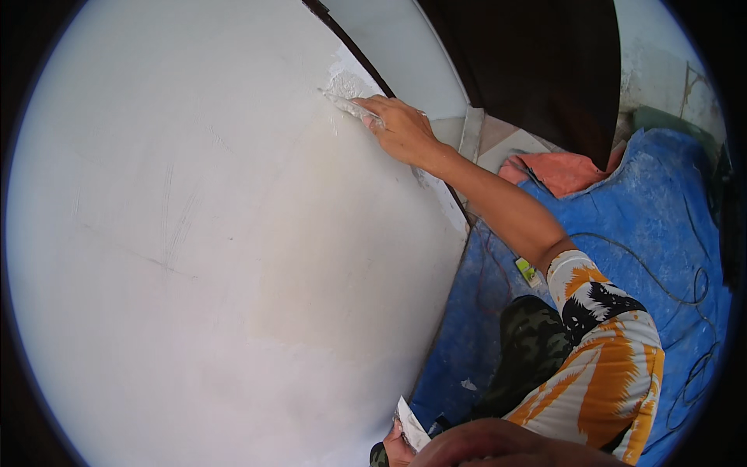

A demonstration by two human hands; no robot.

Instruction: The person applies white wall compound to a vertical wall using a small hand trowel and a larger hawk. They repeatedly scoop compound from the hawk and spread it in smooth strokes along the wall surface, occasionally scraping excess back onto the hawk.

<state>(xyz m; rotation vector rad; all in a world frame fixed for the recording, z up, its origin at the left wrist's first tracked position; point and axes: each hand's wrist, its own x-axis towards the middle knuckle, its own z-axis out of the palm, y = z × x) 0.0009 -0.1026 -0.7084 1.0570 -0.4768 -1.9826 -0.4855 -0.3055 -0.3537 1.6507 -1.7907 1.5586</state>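
Note:
A broad pale wall (pixel 202 327) fills the left and middle of the view. My right hand (pixel 406 132) reaches up to its far right edge, fingers closed around a putty knife (pixel 348 104) smeared with white putty. The blade lies against the wall beside a rough, wet-looking putty patch (pixel 346 82), next to a dark edge strip (pixel 354 48). Low in the view, my left hand (pixel 398 450) grips a flat plate (pixel 412 426) with whitish putty on it. Part of that hand is cut off by the frame, and the plate's handle is hidden.
A creased blue tarp (pixel 622 210) covers the floor on the right, with an orange cloth (pixel 564 170), a looping dark cable (pixel 654 272) and a small green-yellow packet (pixel 527 272) on it. A dark panel (pixel 545 70) stands beyond the wall edge.

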